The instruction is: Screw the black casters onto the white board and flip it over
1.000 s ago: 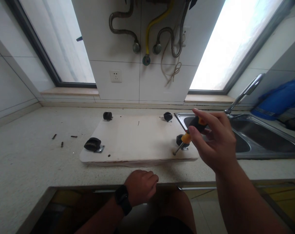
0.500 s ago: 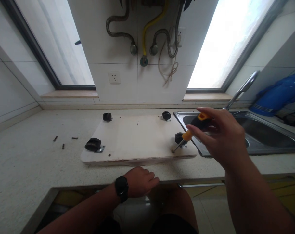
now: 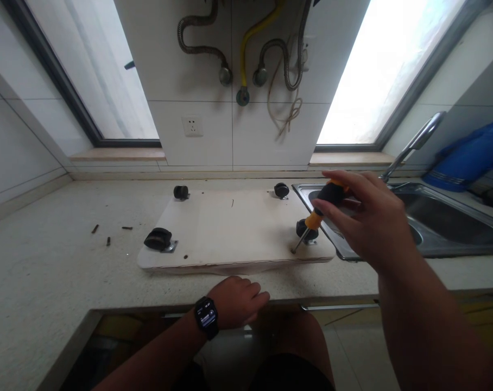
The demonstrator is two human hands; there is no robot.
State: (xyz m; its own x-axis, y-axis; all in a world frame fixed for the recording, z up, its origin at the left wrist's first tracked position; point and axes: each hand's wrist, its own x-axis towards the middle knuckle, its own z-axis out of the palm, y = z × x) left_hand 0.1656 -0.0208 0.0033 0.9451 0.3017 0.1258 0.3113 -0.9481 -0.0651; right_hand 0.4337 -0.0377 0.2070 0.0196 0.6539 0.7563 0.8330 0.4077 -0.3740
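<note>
A pale wooden board [image 3: 230, 228] lies flat on the countertop with a black caster wheel at each corner, including the near-left caster [image 3: 157, 239] and the near-right caster [image 3: 305, 228]. My right hand [image 3: 362, 217] grips the black and orange handle of a screwdriver [image 3: 317, 214]. Its tip rests on a screw in the board just in front of the near-right caster. My left hand [image 3: 238, 301], with a black watch on the wrist, rests curled on the counter's front edge below the board and holds nothing visible.
A steel sink [image 3: 425, 228] with a tap [image 3: 413, 144] lies right of the board. A blue object [image 3: 466, 157] sits behind it. Several small dark screws [image 3: 108, 234] lie on the counter to the left. Pipes and a wall socket [image 3: 192, 126] are behind.
My right hand has shifted slightly on the screwdriver handle, with the tip still on the same screw. The left hand stays on the counter edge.
</note>
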